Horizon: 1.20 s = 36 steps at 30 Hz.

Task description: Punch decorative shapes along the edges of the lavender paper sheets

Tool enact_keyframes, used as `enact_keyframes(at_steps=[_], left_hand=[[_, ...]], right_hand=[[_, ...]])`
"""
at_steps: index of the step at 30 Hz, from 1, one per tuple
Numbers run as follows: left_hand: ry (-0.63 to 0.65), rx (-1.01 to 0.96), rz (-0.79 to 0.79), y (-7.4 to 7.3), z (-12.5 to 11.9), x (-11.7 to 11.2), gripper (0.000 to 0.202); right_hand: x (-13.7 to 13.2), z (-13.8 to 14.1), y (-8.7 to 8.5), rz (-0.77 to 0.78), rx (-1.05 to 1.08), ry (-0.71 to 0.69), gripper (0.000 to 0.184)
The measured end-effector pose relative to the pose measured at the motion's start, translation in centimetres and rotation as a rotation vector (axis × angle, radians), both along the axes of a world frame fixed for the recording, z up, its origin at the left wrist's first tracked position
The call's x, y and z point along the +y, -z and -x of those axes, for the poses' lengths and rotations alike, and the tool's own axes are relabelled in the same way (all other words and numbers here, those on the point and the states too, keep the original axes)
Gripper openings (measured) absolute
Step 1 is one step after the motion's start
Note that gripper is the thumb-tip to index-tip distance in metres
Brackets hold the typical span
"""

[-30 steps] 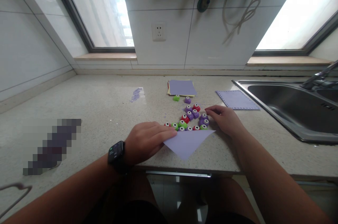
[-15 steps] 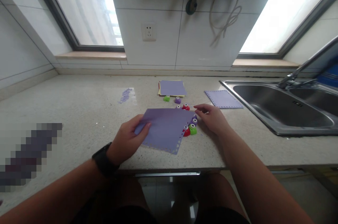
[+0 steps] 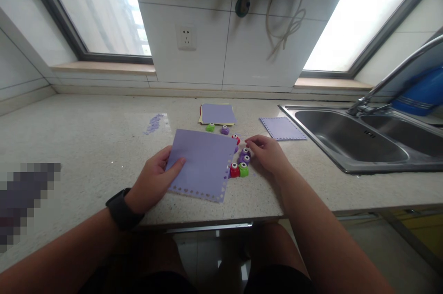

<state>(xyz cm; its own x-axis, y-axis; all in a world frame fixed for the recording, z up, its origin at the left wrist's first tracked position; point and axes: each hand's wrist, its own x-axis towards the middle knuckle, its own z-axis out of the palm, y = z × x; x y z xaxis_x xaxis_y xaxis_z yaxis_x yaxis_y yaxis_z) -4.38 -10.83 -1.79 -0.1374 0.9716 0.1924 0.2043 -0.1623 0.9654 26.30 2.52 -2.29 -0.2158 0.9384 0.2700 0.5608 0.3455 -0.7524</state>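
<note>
My left hand (image 3: 152, 183) grips a lilac paper sheet (image 3: 202, 162) by its left edge, holding it tilted above the counter; small shapes are punched along its lower and right edges. Several small red, green and purple punches (image 3: 239, 169) lie on the counter, partly hidden behind the sheet. My right hand (image 3: 268, 154) rests on the counter beside them, fingers curled, its fingertips touching a purple punch (image 3: 246, 151). A green punch (image 3: 210, 127) and a purple punch (image 3: 224, 129) lie farther back.
A stack of lilac and yellow paper (image 3: 217, 113) lies at the back. Another punched lilac sheet (image 3: 282, 128) sits beside the steel sink (image 3: 349, 139) with its tap (image 3: 391, 77). Lilac scraps (image 3: 154, 123) lie to the left. The counter's front edge (image 3: 207, 225) is close to me.
My left hand has lifted and turned the lilac sheet, from flat at the counter's edge to tilted over the punches. My view has shifted right. My right hand stays by the punches.
</note>
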Motion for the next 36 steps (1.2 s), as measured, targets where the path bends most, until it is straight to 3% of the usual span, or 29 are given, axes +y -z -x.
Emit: enact_keyframes(at_steps=[6,17,36], left_hand=[[-0.011,-0.039,0.031,0.08,-0.17,0.16,0.041],[-0.055,-0.037,0.032,-0.09,-0.30,0.02,0.039],[-0.024,-0.048,0.071,0.03,-0.35,-0.17,0.040]], right_hand=[[-0.41,0.14,-0.57,-0.010,-0.115,0.011,0.022],[0.04,-0.06,0.23,-0.058,-0.067,0.046,0.019],[-0.85,0.42,-0.72,0.017,-0.096,0.007,0.024]])
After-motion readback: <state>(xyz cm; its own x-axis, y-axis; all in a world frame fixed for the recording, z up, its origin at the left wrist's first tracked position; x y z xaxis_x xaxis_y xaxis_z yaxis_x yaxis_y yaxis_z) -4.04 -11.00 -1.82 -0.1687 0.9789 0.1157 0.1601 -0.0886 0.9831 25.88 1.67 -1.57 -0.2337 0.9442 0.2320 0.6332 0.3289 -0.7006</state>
